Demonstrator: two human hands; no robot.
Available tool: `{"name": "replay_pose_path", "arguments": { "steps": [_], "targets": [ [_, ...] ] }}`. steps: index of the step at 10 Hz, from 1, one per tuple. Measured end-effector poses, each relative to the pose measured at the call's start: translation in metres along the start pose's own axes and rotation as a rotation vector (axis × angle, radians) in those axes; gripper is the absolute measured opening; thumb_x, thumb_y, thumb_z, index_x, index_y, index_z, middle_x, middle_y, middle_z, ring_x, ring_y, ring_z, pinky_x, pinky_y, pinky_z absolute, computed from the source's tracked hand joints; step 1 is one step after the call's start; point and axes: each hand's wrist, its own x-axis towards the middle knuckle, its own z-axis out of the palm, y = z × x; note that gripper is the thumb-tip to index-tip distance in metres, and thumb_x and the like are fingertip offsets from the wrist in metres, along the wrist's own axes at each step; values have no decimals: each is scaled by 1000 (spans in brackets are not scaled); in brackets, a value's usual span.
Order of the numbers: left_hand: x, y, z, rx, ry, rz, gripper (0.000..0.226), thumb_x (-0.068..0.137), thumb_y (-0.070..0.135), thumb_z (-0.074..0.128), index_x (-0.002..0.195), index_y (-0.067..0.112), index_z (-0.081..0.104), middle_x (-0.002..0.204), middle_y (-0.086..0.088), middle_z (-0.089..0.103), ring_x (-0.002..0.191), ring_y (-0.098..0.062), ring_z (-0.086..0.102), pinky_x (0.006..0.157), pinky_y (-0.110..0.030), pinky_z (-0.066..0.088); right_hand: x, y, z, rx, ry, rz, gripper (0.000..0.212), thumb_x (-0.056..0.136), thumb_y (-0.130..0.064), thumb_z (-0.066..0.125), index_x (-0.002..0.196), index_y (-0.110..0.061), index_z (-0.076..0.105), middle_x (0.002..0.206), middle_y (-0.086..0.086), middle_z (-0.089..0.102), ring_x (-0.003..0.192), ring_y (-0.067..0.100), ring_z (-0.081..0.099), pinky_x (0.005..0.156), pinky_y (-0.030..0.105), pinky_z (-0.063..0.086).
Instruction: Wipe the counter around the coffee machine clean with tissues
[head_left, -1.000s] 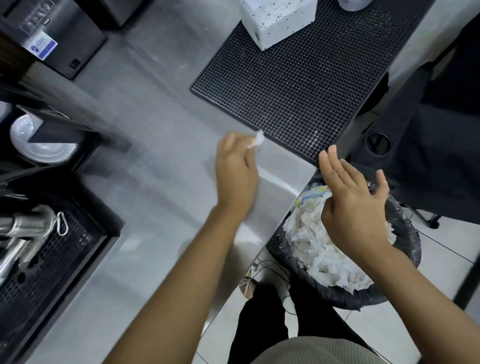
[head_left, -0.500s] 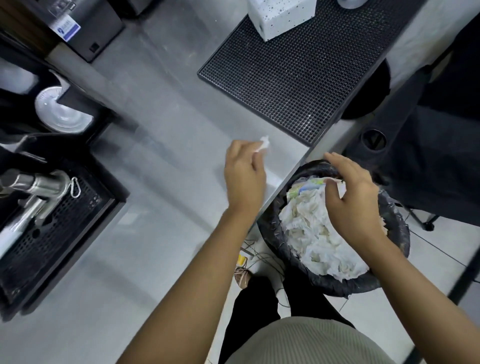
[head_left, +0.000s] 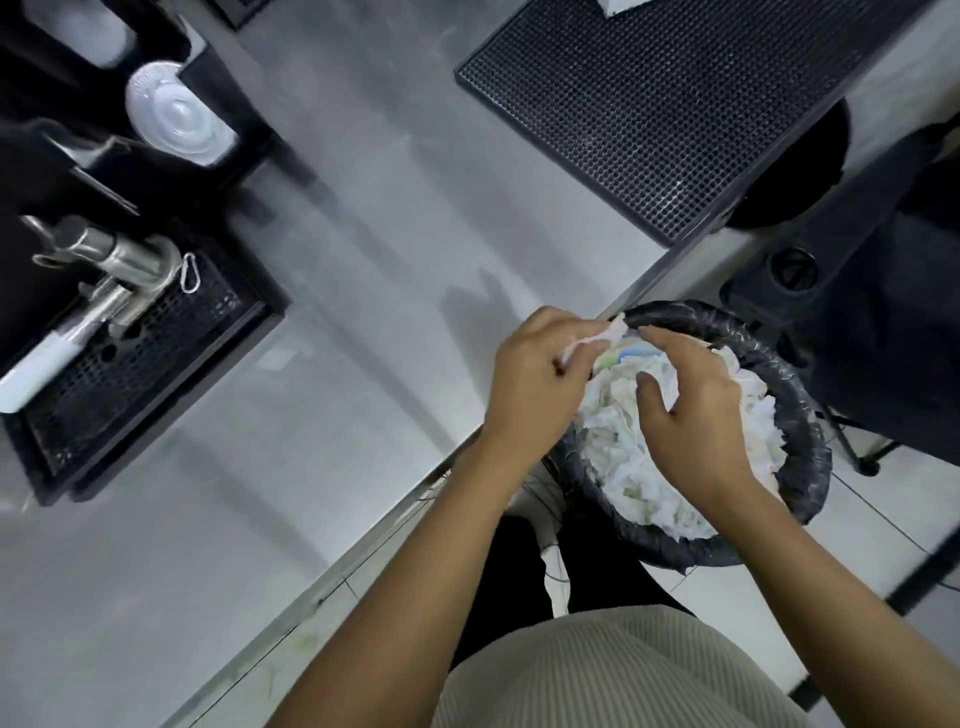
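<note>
Moved to the right edge of the counter (head_left: 363, 364), left hand (head_left: 535, 379) pinches a tissue (head_left: 602, 338) beside the open right hand (head_left: 696, 421); best released squarely over the full bin (head_left: 810, 441), not its rim.

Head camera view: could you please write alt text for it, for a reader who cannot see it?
A person's left hand holds a crumpled tissue at the counter edge, beside a black-lined bin full of used tissues, with the right hand open above it. A coffee machine sits at left, a black mat at top right.
</note>
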Motion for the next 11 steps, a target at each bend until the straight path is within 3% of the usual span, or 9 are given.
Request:
{"name": "replay_pose_path", "arguments": {
  "steps": [1, 2, 3, 4, 5, 6, 8, 9, 11],
  "targets": [
    [-37, -22, -48, -15, 484, -215, 9, 86, 9, 68, 93, 11, 73, 90, -5, 64, 80, 2, 56, 74, -14, 44, -6, 3, 2, 9, -32, -16, 45, 91, -2, 54, 132, -19, 54, 133, 3, 57, 124, 26, 48, 105, 56, 36],
    [-80, -62, -98, 124, 773, -452, 5, 91, 23, 62, 87, 20, 65, 92, -4, 62, 87, -14, 60, 81, -36, 50, -11, 6, 3, 12, -44, -22, 45, 91, -2, 54, 132, -19, 55, 131, 3, 59, 122, 26, 48, 104, 56, 37],
    [-101, -79, -107, 258, 763, -500, 15, 93, 25, 57, 81, 16, 59, 88, -6, 61, 86, -22, 59, 80, -37, 50, -16, 8, 2, 24, -58, -2, 44, 92, -3, 54, 132, -20, 55, 131, 0, 58, 123, 22, 47, 105, 55, 36],
    [-88, -68, -84, 295, 672, -380, 26, 93, 21, 55, 78, 2, 64, 86, -11, 63, 84, -12, 55, 76, -9, 39, -19, 11, 0, 25, -62, 7, 42, 93, -5, 53, 132, -21, 55, 131, -2, 58, 125, 20, 45, 106, 54, 36],
    [-61, -50, -52, 288, 605, -246, 12, 90, 6, 60, 86, -1, 68, 88, -12, 63, 82, -1, 48, 76, -1, 33, -21, 16, -5, 22, -46, 17, 41, 93, -5, 53, 131, -21, 55, 132, -2, 58, 126, 22, 45, 106, 54, 35],
    [-43, -35, -20, 286, 533, -139, 7, 88, -1, 62, 91, -1, 68, 89, -12, 61, 78, -1, 48, 72, -1, 34, -24, 22, -15, 21, -5, 38, 40, 93, -4, 54, 131, -18, 55, 130, 0, 59, 125, 24, 46, 106, 54, 35],
    [-14, 5, 36, 216, 231, 8, 18, 86, 0, 59, 97, 8, 71, 96, -3, 64, 85, -15, 61, 72, -25, 49, -31, 36, -36, 7, 63, 108, 39, 94, -7, 54, 131, -20, 55, 130, -4, 58, 124, 20, 45, 107, 53, 35],
    [-20, 30, 66, 220, 13, 24, 17, 90, 15, 61, 104, 17, 71, 102, 3, 63, 87, -14, 60, 70, -29, 50, -36, 47, -53, 2, 132, 159, 39, 94, -7, 55, 131, -19, 55, 132, -3, 57, 125, 20, 46, 107, 51, 36],
    [-25, 29, 93, 293, -334, -135, 49, 92, 48, 54, 136, 26, 50, 131, 3, 49, 113, -17, 52, 92, -35, 47, -45, 70, -73, -12, 148, 255, 41, 92, -8, 58, 131, -19, 52, 137, -1, 51, 120, 23, 52, 99, 46, 44]
  ]
}}
